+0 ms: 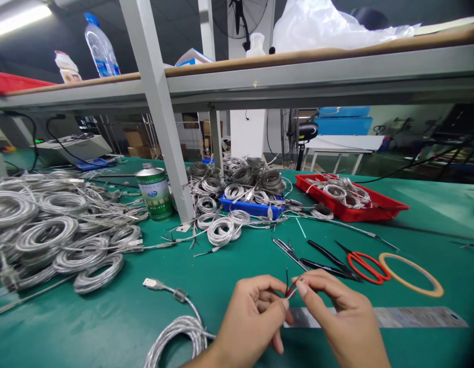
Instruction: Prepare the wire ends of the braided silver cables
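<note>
Both hands (288, 312) pinch thin wires (288, 289) amid open green mat (107, 317).

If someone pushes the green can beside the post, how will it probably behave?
The green can stands upright, taller than wide, so a high push might tip it. On its side it would likely roll. Coiled cables lying close by could stop it.

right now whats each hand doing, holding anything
Left hand: fingers pinched shut on the thin wires.
Right hand: fingertips pinched shut on the same thin wires.
</note>
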Demonstrator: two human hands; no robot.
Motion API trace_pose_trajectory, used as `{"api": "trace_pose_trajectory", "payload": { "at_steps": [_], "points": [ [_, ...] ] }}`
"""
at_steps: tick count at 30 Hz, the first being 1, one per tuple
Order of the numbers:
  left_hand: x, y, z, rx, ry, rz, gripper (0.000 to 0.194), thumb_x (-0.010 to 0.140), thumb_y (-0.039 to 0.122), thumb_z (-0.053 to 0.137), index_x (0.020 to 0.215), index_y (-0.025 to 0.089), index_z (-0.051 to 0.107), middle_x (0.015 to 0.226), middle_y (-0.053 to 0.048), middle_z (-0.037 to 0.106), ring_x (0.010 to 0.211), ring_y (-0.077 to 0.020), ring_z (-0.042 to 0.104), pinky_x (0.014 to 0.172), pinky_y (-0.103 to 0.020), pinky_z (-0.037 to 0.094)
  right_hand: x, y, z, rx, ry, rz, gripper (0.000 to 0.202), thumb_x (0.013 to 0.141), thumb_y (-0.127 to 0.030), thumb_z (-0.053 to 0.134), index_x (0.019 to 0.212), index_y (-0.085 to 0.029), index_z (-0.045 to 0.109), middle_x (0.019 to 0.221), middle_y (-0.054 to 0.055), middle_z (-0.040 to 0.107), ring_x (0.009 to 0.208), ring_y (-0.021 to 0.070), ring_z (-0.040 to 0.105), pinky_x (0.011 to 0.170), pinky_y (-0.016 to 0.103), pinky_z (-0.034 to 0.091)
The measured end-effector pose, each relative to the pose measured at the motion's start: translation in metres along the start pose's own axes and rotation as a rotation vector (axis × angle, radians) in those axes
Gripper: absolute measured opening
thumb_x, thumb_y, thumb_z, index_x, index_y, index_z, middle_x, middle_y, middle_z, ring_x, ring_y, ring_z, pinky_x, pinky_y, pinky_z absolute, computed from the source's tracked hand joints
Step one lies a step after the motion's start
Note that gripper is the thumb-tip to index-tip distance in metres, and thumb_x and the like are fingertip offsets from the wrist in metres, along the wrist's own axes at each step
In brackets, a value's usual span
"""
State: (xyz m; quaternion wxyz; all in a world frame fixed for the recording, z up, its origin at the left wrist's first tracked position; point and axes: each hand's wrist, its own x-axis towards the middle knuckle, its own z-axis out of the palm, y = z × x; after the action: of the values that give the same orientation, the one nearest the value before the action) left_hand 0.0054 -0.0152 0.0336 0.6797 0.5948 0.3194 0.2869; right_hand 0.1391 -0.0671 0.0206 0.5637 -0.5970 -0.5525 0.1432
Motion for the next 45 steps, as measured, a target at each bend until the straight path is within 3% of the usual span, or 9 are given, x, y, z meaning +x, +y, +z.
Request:
{"api": "trace_pose_trajectory", "payload": {
  "at_steps": [16, 26, 36, 42, 45],
  "points": [
    [-0.001, 0.002, 0.000, -0.013, 0.004, -0.004, 0.027, 0.069, 0.036, 0.057, 0.076, 0.009, 0.056, 0.056, -0.003, 0.059, 0.028, -0.0040, 0.043, 0.031, -0.015, 0.030, -0.001, -0.001, 0.005, 0.139, 0.081, 0.034, 0.006, 0.069, -0.026, 0.066, 0.067, -0.022, 0.070, 0.074, 0.005, 0.068, 0.072, 0.0202, 0.063, 0.059, 0.026, 0.053],
    [-0.003, -0.002, -0.001, 0.127, -0.012, 0.042, 0.028, 0.079, 0.034, 0.051, 0.076, 0.009, 0.062, 0.059, -0.002, 0.056, 0.031, -0.0025, 0.042, 0.031, -0.014, 0.029, 0.000, -0.003, 0.002, 0.105, 0.035, 0.093, 0.009, 0.071, -0.030, 0.066, 0.066, -0.023, 0.070, 0.074, 0.002, 0.069, 0.072, 0.0179, 0.061, 0.064, 0.024, 0.050],
    [-0.002, -0.004, -0.003, 0.186, -0.023, 0.046, 0.028, 0.081, 0.034, 0.050, 0.076, 0.009, 0.060, 0.056, 0.001, 0.052, 0.032, -0.0016, 0.036, 0.030, -0.013, 0.026, 0.010, 0.002, -0.003, 0.234, -0.095, 0.172, 0.009, 0.069, -0.031, 0.067, 0.068, -0.023, 0.072, 0.072, 0.003, 0.069, 0.070, 0.0177, 0.062, 0.062, 0.025, 0.050],
    [0.000, -0.007, -0.003, 0.155, -0.090, 0.031, 0.022, 0.082, 0.033, 0.049, 0.077, 0.012, 0.054, 0.054, 0.003, 0.052, 0.029, -0.0013, 0.034, 0.028, -0.012, 0.028, 0.013, -0.001, -0.007, 0.171, -0.170, 0.122, 0.009, 0.071, -0.031, 0.066, 0.069, -0.023, 0.068, 0.073, 0.001, 0.064, 0.075, 0.0162, 0.056, 0.066, 0.023, 0.045],
    [0.001, -0.006, -0.003, 0.129, -0.085, 0.031, 0.022, 0.081, 0.034, 0.050, 0.080, 0.012, 0.054, 0.054, 0.002, 0.054, 0.029, -0.0009, 0.034, 0.027, -0.011, 0.027, 0.011, -0.001, -0.005, 0.249, -0.187, 0.168, 0.014, 0.077, -0.034, 0.060, 0.069, -0.022, 0.061, 0.070, -0.003, 0.056, 0.069, 0.0122, 0.051, 0.064, 0.020, 0.042]
  ]
}}
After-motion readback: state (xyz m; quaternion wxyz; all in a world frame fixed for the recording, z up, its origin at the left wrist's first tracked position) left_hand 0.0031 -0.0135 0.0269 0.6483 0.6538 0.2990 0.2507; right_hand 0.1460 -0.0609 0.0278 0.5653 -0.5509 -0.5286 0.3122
